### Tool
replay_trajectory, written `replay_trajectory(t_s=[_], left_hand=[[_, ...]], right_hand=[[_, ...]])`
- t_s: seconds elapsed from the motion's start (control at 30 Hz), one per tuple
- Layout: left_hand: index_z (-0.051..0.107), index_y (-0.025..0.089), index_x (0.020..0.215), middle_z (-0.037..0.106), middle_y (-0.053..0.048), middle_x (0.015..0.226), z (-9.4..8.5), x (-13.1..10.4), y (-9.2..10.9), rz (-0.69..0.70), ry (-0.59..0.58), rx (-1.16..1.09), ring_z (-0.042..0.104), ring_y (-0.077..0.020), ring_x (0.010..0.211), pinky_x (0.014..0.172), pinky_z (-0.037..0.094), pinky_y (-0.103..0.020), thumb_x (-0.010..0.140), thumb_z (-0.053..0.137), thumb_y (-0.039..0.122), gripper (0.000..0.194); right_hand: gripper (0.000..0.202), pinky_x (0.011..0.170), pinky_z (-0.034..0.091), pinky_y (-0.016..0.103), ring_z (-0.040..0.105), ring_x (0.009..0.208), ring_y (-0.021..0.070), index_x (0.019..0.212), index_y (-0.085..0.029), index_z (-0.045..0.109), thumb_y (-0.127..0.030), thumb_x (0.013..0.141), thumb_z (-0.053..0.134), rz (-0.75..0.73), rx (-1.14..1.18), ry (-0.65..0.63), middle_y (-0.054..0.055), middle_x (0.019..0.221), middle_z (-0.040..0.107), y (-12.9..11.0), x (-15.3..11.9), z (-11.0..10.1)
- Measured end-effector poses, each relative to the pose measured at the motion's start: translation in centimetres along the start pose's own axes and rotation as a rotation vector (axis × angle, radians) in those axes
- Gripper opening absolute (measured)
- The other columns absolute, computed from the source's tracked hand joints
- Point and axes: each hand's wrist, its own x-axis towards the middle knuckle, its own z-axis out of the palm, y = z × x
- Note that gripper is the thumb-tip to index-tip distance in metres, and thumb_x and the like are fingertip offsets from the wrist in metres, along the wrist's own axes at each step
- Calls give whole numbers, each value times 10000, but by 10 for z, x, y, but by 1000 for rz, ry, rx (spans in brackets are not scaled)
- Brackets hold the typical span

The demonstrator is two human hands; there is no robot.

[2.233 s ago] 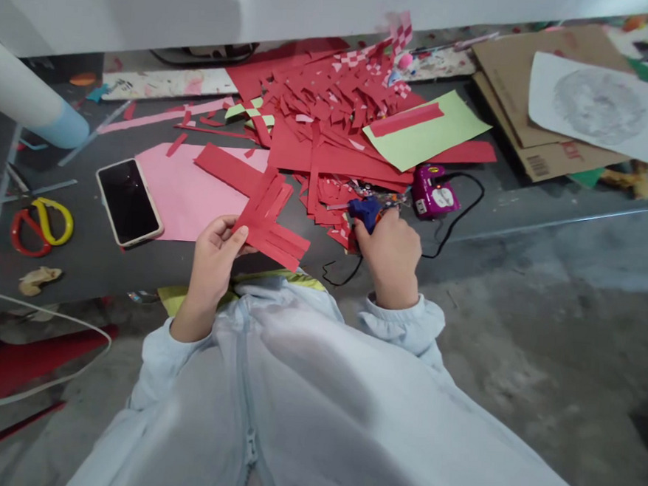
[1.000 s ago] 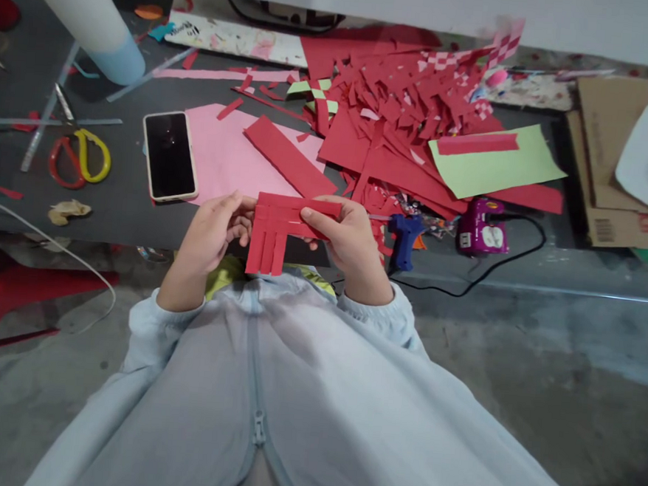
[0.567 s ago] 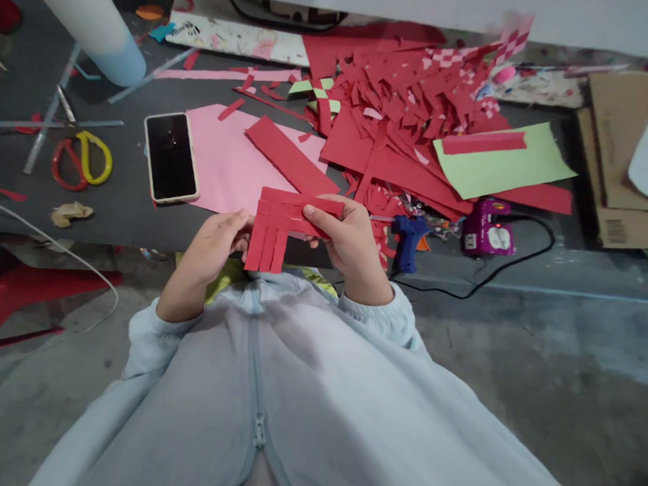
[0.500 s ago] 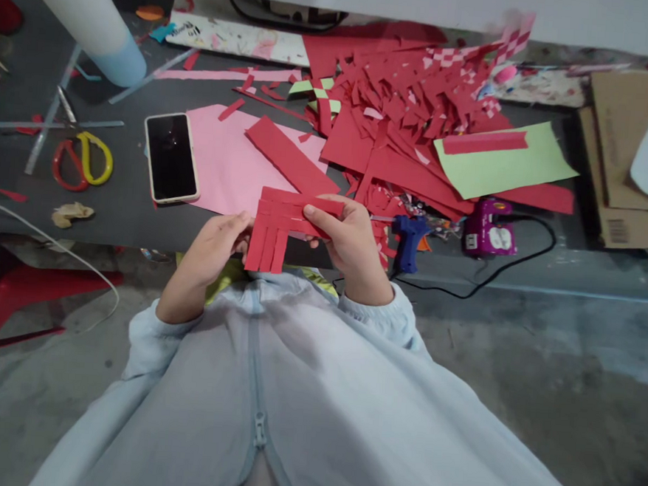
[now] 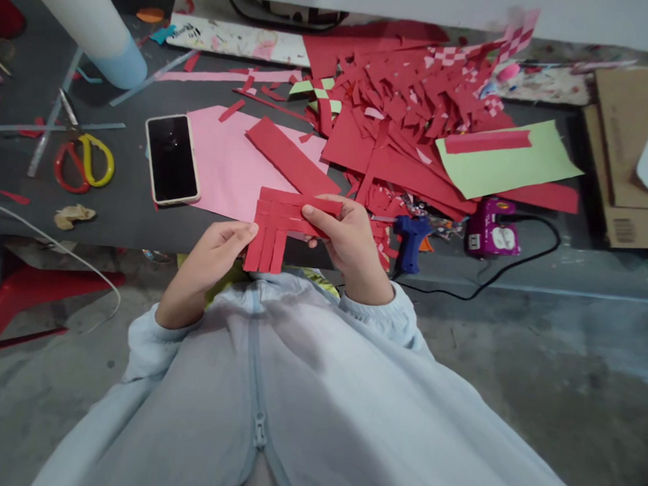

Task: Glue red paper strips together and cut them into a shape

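Observation:
Between my hands is an L-shaped piece of red paper strips (image 5: 268, 228), interlaced at its upper left corner, with one set of ends pointing down and the other to the right. My right hand (image 5: 350, 234) pinches the right-hand strips, thumb on top and fingers beneath. At the left edge, my left hand (image 5: 219, 249) grips the same strips between thumb and fingers; its fingertips are partly hidden. Behind them a pink paper sheet (image 5: 224, 162) lies on the dark table, with a red paper strip (image 5: 291, 155) across it.
A phone (image 5: 173, 160) and scissors (image 5: 85, 163) lie to the left, near a white bottle (image 5: 102, 35). Red paper scraps (image 5: 406, 93) are heaped at the back. On the right are a blue glue gun (image 5: 410, 242), a purple box (image 5: 492, 232) with a black cable, and cardboard (image 5: 641, 147).
My left thumb has come up onto the left edge of the woven strips. My right hand keeps its hold, and the strips have barely moved.

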Motion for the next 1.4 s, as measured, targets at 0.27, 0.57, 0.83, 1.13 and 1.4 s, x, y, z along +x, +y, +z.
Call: replay_trajectory(t_s=[0.27,0.57,0.83,1.13,1.4], left_hand=[[543,185,598,512,14,611,1,-3,2,-7,4,31,450,-114,595,567,388,-242,845,612,490,398],[554,174,606,528,8,637,2,-5,8,-13,3,65,439,-108,612,563,374,-228,856,602,474,393],[631,168,668,598,-1,652,3,-7,7,-31,-18,35,517,-127,637,600,423,-237,851,637,500,379],[745,164,853,731,-48,816,4,-9,4,-29,-16,33,616,-162,718,676,497,-273,856,647,542,390],[726,164,829,716,-35,793,6,-11,4,-47,4,19,610,-150,706,664,488,-260,867,643,525,372]], right_hand=[[327,423,515,260,582,496,121,781,-220,684,-473,648,841,16,-37,14,-13,664,668,-1,0,0],[295,411,507,239,570,473,104,777,-206,704,-443,672,844,-10,-4,-10,-18,642,663,-1,0,0],[288,408,503,232,572,473,105,754,-203,698,-435,670,847,-4,0,-18,-23,615,652,-2,-1,1],[292,432,530,252,597,496,124,756,-213,696,-463,693,831,-10,-44,-21,-19,617,652,1,0,0],[284,430,525,247,592,491,120,771,-209,707,-451,697,837,-17,-21,-33,-18,610,655,0,-1,0]])
